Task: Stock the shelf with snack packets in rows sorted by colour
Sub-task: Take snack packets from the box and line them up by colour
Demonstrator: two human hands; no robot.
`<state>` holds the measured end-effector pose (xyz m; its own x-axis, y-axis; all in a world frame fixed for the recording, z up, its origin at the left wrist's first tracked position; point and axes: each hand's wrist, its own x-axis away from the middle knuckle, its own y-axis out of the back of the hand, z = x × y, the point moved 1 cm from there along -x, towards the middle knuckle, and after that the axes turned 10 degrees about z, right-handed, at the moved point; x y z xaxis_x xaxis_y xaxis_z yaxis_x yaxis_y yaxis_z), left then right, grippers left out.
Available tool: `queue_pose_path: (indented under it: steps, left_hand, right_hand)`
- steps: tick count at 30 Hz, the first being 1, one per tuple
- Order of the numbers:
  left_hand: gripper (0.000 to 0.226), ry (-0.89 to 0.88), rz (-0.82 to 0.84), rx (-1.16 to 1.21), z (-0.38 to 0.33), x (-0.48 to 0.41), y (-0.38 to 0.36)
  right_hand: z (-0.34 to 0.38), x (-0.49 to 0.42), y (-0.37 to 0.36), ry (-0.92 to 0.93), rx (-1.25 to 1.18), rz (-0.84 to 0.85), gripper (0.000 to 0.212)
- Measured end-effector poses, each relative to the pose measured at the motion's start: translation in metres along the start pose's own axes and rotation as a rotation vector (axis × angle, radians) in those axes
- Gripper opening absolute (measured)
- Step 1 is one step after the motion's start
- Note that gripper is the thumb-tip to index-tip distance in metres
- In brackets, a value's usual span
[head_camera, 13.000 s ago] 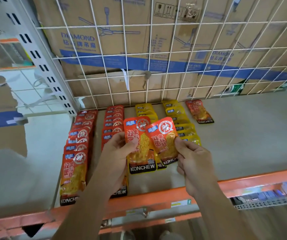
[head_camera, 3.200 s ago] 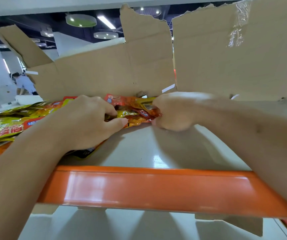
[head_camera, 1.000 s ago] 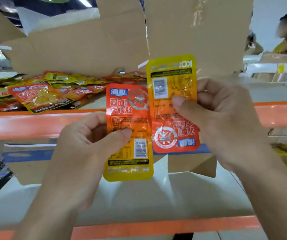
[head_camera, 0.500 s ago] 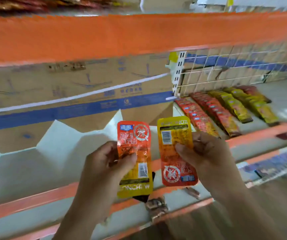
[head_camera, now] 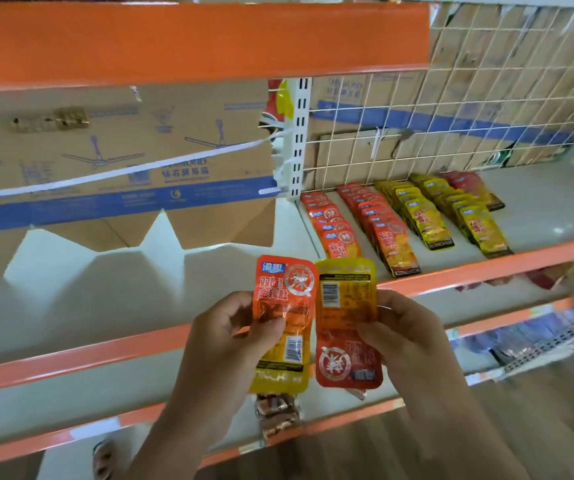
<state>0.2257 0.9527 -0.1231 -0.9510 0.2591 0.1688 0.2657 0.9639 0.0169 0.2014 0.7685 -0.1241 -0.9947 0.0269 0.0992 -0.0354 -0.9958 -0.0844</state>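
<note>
My left hand (head_camera: 230, 341) pinches an orange-red snack packet (head_camera: 283, 299), held upright with its back label facing me. My right hand (head_camera: 406, 337) pinches a second orange-red packet (head_camera: 346, 306) turned upside down, yellow end up. Both packets are side by side in front of the shelf edge. On the white shelf (head_camera: 538, 209) to the right lie rows of packets: two red rows (head_camera: 334, 226) (head_camera: 382, 230), two yellow rows (head_camera: 420, 216) (head_camera: 475, 220), and a short red row (head_camera: 472, 185) at the back.
An orange beam (head_camera: 192, 39) of the upper shelf spans the top. A flattened cardboard box (head_camera: 122, 168) stands behind the left bay. White wire mesh (head_camera: 469, 98) backs the right bay. Lower shelves hold dark packets (head_camera: 276, 410) and blue items (head_camera: 520, 337).
My view dropped from the upper shelf's loose pile to the lower shelf with the sorted rows. Both hands carried the two packets down, and they now sit closer together.
</note>
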Motion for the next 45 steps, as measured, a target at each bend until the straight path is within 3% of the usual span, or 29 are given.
queue_pose_path:
  steps: [11,19,24,32,45]
  left_hand:
    - [0.01,-0.029,0.003,-0.038,0.0,-0.024,-0.104]
    - [0.024,-0.014,0.043,-0.089,-0.005,-0.059,-0.141]
    - [0.018,-0.047,0.098,-0.14,-0.01,-0.099,-0.163]
    - [0.025,-0.053,0.152,-0.204,-0.017,-0.162,-0.186]
    - [0.014,0.003,0.091,-0.199,-0.021,-0.226,-0.22]
  right_hand:
    - [-0.001,-0.002,0.108,-0.041,0.024,0.017,0.035]
    - [-0.005,-0.02,0.151,-0.007,0.058,-0.08,0.023]
    - [-0.006,-0.043,0.177,-0.01,0.024,-0.124,0.021]
    - [-0.004,-0.1,0.211,0.025,-0.011,-0.174,0.043]
    - [-0.005,-0.159,0.27,-0.009,-0.091,-0.203,0.041]
